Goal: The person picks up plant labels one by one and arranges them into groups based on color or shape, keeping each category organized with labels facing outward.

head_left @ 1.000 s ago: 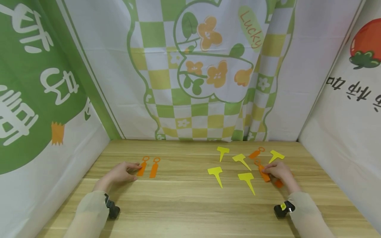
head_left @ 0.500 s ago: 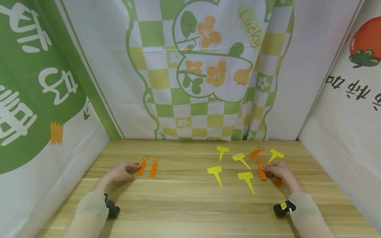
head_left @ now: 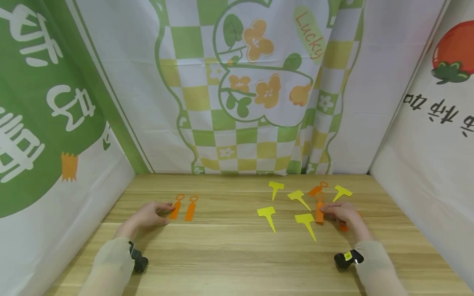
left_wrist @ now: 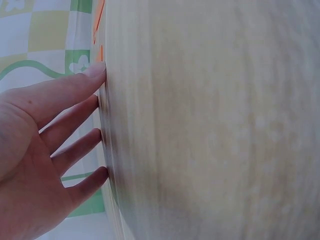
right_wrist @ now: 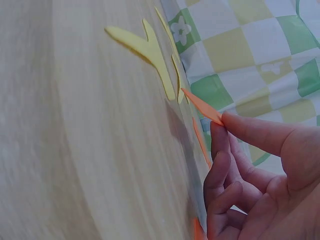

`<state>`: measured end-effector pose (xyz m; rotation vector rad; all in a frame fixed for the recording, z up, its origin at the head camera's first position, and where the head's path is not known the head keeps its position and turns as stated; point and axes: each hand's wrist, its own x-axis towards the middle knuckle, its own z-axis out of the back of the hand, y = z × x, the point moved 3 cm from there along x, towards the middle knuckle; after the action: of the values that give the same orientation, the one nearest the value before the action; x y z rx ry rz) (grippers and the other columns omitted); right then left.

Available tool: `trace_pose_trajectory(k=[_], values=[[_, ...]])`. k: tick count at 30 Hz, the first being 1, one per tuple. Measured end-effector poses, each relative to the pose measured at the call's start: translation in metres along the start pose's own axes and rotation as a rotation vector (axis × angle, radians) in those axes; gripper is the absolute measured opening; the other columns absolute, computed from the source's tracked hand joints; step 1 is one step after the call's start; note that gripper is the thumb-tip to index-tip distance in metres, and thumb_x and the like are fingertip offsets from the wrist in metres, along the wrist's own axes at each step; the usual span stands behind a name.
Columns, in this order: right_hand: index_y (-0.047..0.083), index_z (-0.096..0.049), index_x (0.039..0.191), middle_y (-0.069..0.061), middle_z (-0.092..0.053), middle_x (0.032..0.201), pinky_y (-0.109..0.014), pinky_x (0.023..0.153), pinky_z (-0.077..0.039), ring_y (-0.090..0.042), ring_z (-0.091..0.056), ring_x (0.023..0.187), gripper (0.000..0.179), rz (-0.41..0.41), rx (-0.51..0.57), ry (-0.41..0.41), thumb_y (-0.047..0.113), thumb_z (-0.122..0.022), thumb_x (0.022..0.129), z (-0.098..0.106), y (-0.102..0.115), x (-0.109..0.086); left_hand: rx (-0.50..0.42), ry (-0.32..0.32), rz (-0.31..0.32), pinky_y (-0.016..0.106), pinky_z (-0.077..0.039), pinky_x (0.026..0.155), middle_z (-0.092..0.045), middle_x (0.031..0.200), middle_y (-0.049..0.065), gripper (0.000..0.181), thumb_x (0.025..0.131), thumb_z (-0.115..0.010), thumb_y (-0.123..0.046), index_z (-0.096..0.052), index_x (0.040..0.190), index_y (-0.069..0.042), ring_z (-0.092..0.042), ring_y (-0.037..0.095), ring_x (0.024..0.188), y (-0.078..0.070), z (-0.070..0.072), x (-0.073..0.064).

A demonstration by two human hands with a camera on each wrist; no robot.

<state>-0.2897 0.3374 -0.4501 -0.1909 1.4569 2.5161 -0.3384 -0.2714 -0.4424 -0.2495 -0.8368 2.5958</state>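
Note:
My right hand [head_left: 347,216] pinches a flat orange plant tag [head_left: 319,213] with a ring end between thumb and fingers. In the right wrist view that tag [right_wrist: 202,106] tilts above the wood, its shadow below. My left hand [head_left: 149,214] rests with spread, relaxed fingers on the tabletop, fingertips right at an orange tag [head_left: 175,210]; a matching tag [head_left: 190,212] lies just right of it. Behind the held tag lies another orange tag [head_left: 316,190]. Orange pieces [head_left: 343,227] show partly from under my right hand, mostly hidden.
Several yellow T-shaped plant labels [head_left: 305,220] lie flat on the wooden table [head_left: 229,255], left of and behind my right hand. A printed checkered curtain [head_left: 244,144] hangs at the back edge, and printed cloth walls [head_left: 426,172] stand on both sides.
My right hand has shifted slightly left with the orange tag, which has swung from slanted to nearly straight up and down in the head view. The left hand stays in place.

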Motion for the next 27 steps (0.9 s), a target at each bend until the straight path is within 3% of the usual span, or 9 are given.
trace_pose_trajectory(k=[12,27], values=[[0.002,-0.071,0.104,0.01,-0.056,0.06,-0.019,0.044,-0.033,-0.003,-0.039,0.046,0.03,-0.008,0.078,0.011,0.025,-0.07,0.084,-0.011,0.007,-0.006,0.011,-0.002,-0.01,0.064,-0.026,0.107,-0.045,0.141,0.023,0.049,0.078,-0.074,-0.012,-0.061,0.124,0.0,-0.033,0.049,0.132,0.003,-0.001,0.002],[-0.003,-0.065,0.114,0.013,-0.055,0.058,-0.018,0.046,-0.033,-0.002,-0.038,0.047,0.042,-0.015,0.105,0.004,0.026,-0.07,0.084,-0.025,0.016,-0.009,-0.023,-0.002,0.026,0.065,-0.023,0.108,-0.043,0.143,0.022,0.05,0.079,-0.074,-0.011,-0.06,0.126,-0.002,-0.03,0.048,0.135,0.003,-0.001,0.0]])
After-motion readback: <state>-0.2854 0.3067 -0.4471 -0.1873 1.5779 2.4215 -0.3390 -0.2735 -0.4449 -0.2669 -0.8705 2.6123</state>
